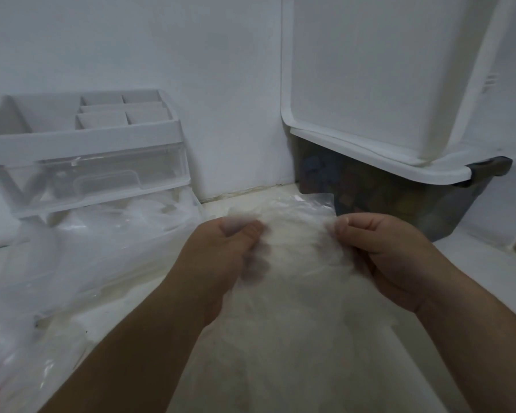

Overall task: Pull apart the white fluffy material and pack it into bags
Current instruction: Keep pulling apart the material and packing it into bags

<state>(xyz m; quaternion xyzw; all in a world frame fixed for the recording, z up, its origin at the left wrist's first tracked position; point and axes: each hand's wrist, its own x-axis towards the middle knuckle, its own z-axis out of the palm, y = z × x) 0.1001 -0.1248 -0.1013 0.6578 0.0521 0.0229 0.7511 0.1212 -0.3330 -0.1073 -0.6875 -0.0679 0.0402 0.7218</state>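
Observation:
A clear plastic bag (295,293) hangs in front of me, filled with white fluffy material (298,242) that shows through the film. My left hand (221,257) grips the bag's top edge on the left, fingers curled around the plastic. On the right side, my right hand (390,257) pinches the same top edge. The bag's mouth is stretched between both hands. The picture is blurred, so the fingertips are partly veiled by the plastic.
A white desk organiser with a clear drawer (84,153) stands at the back left. Crumpled clear plastic bags (81,257) lie below it. A dark storage bin (399,198) with a white lid (379,84) propped up stands at the back right, against the wall.

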